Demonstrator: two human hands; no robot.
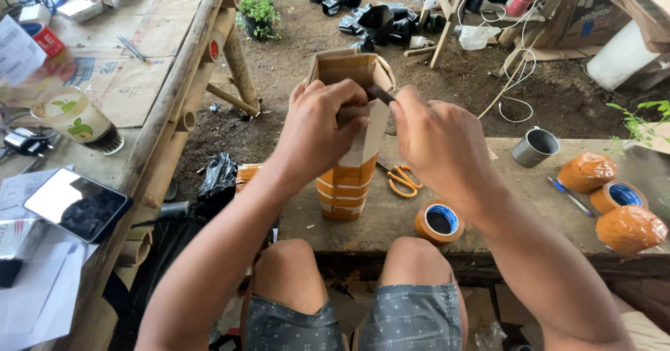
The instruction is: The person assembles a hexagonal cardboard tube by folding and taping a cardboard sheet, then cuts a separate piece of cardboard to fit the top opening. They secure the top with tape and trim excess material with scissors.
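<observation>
a tall cardboard box (352, 124) stands upright on the wooden bench (488, 204), open at the top. the left hand (322, 129) is curled around its upper side, gripping it. the right hand (440, 145) pinches a small dark blade (380, 94) at the box's rim.

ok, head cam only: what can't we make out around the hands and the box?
- Left hand palm side: faces away, so its grip on the cardboard box is hidden.
- Right hand fingertips: curled under; only a dark tool tip shows, kind unclear.
- Box interior and far side: blocked by both hands.
- Box base: whether it rests on the bench or is lifted, cannot tell.
- Scissors: partly behind the right wrist.
</observation>
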